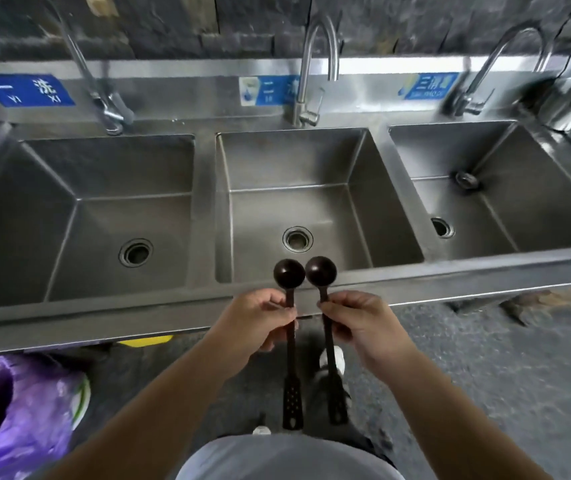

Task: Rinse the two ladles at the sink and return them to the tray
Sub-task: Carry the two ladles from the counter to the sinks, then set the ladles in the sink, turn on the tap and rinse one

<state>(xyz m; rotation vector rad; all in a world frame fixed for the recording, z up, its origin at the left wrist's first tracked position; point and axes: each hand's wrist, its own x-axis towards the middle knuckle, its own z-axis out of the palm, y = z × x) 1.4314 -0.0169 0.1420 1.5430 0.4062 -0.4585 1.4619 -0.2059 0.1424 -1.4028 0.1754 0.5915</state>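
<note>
Long brushed stainless-steel sink unit (204, 299) against a dark rough stone wall, three square basins in a row, grey speckled floor below. Far left, a crumpled purple plastic bag (17, 410) under the counter edge. Left basin (79, 216) has sloped walls and a round drain; a curved chrome gooseneck tap (104, 98) stands behind it beside a blue label with white characters (24, 90). Middle basin (312, 202) is dry-looking, round drain at its centre, upright gooseneck tap (306, 88) behind, pale blue label next to it. Right basin (495, 188) has a drain and a small round metal fitting on its back slope, third bent tap (478, 84) behind.

Both hands are in front of the middle basin, over the front rim. Left hand (256, 320) pinches the thin handle of a dark brown round-bowled ladle (289, 271), fingers curled closed on it. Right hand (357, 320) grips the second dark brown ladle (321, 270) the same way, fingers clenched on the handle. The two bowls sit side by side, nearly touching, over the basin's near edge. Long handles hang down toward the person, ends flat and perforated. A white shoe (334, 358) shows on the floor.
</note>
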